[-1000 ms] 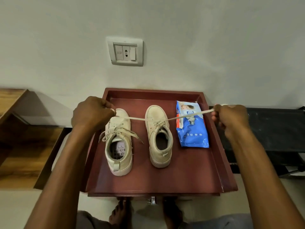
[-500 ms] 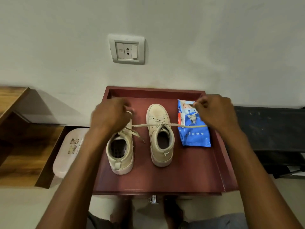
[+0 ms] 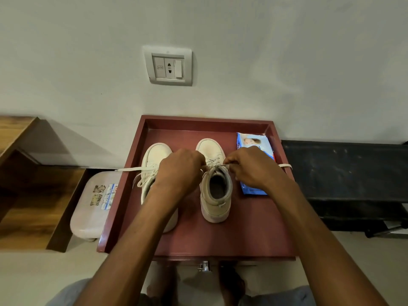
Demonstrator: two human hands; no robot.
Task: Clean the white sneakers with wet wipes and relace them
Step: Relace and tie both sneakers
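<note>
Two white sneakers stand side by side, toes to the wall, in a dark red tray-like table top (image 3: 254,235). The left sneaker (image 3: 154,155) is laced and partly hidden by my left forearm. At the top eyelets of the right sneaker (image 3: 215,195), my left hand (image 3: 180,171) and my right hand (image 3: 251,168) each pinch its shoelace (image 3: 130,169). The lace's loose ends trail out sideways, one over the tray's left rim, one past my right wrist. A blue pack of wet wipes (image 3: 254,140) lies right of the shoes, half under my right hand.
A pale plastic stool (image 3: 92,208) stands left of the tray, beside a wooden shelf (image 3: 26,195). A black bench (image 3: 344,173) runs along the right. A switch and socket plate (image 3: 169,67) is on the wall. My bare feet (image 3: 231,281) are below the tray's front edge.
Both hands have come in from the tray's sides to the right sneaker's collar. The lace, stretched taut between them before, now hangs slack with its ends trailing outward.
</note>
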